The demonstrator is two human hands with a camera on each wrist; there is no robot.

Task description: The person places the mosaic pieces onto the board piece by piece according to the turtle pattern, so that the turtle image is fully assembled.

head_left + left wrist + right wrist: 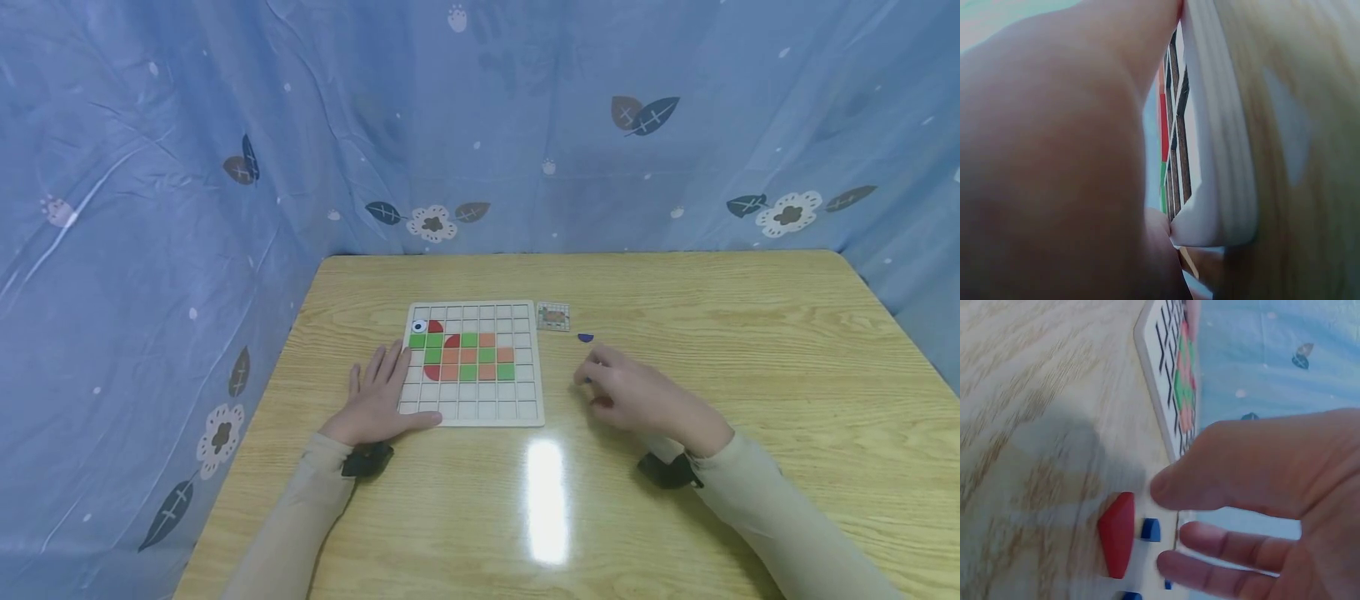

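Observation:
My left hand point(378, 400) lies spread over the left edge of a pale gridded puzzle board point(525, 410), its thumb along the near edge. Green, orange and red tiles point(468, 358) fill some squares, and a round eye tile point(419, 327) sits at upper left. Right of the board my right hand point(630, 392) hovers low over loose pieces, with thumb and fingers apart and nothing between them. Below the fingertips in the right wrist view are a red angular piece point(1117, 534) and a small blue piece point(1151, 530). In the head view the hand partly hides these.
A small picture card point(553, 317) lies beside the board's upper right corner. A dark blue half-round piece point(586, 337) rests just below it. Another blue piece point(1130, 595) shows at the right wrist view's bottom edge. A blue patterned curtain point(525, 125) hangs behind the wooden table point(712, 308).

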